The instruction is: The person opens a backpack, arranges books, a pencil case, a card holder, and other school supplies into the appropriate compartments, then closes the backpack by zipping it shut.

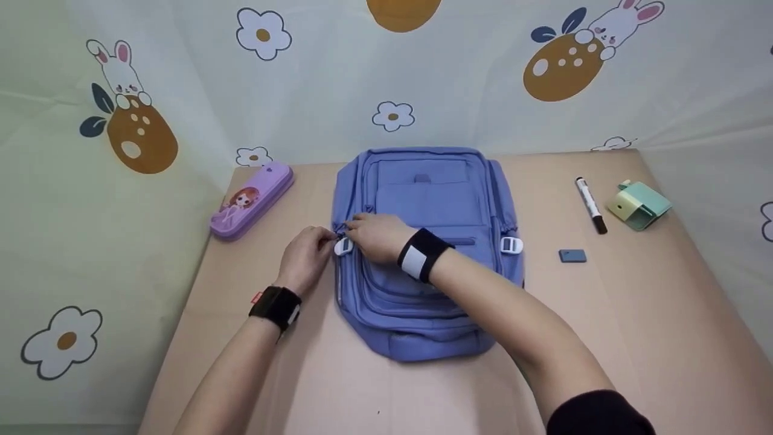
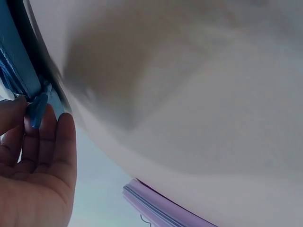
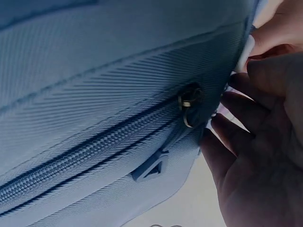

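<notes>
A blue backpack (image 1: 423, 208) lies front side up on the table. My left hand (image 1: 305, 257) is at its left side, beside a white buckle (image 1: 343, 246). In the left wrist view, that hand's thumb and fingers pinch a blue zipper pull (image 2: 37, 109). My right hand (image 1: 380, 237) reaches across the front of the bag to the same side. Seen from the right wrist, its fingertips touch the bag's edge, the fingers only loosely bent. Another zipper pull (image 3: 152, 166) hangs free from its slider close to these fingers.
A purple pencil case (image 1: 253, 202) lies left of the backpack. On the right are a marker (image 1: 590, 204), a small blue-grey block (image 1: 572, 255) and a green and yellow box-like item (image 1: 640, 205). A patterned curtain (image 1: 326, 78) stands behind the table.
</notes>
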`<state>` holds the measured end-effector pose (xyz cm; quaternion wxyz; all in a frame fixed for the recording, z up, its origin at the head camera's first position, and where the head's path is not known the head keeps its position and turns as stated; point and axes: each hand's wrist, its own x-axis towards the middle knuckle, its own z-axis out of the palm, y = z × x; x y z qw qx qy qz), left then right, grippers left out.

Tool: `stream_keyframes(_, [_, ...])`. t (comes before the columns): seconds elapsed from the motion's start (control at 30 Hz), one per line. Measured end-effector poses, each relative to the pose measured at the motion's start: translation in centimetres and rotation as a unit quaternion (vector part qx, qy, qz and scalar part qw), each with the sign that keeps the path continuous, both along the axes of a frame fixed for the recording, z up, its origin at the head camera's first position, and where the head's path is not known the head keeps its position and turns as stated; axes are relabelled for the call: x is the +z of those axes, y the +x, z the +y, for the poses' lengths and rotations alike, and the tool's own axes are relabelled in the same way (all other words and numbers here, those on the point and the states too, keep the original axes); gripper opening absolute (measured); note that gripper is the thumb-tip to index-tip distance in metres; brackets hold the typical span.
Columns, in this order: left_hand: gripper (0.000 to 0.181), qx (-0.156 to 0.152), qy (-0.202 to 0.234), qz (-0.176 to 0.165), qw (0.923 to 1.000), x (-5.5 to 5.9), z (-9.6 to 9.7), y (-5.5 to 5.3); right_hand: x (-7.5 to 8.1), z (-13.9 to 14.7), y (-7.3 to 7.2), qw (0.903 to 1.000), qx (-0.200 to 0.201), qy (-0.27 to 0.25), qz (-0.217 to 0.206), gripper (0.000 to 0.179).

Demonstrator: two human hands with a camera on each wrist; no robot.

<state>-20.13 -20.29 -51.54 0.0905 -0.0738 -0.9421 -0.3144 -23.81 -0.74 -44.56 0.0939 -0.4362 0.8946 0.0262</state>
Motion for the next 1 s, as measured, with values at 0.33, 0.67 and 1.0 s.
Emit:
stream_keyframes(0.33, [0.012, -0.007, -0.008, -0.014, 0.9998, 0.4, -0.3, 0.3, -0.5, 0.1, 0.1, 0.9999, -0.005, 0.013, 0.002, 0.042])
stream_keyframes(0.67, [0.010, -0.024, -0.002, -0.043, 0.9988, 0.7, -0.9, 2.3, -0.5, 0.2, 0.0, 0.9996, -0.010, 0.020, -0.019, 0.043])
stream_keyframes(1.0, [0.004, -0.060, -0.035, -0.065, 0.9955, 1.3, -1.1, 4.3, -0.6, 0.2, 0.1, 0.9996, -0.012, 0.006, -0.023, 0.043])
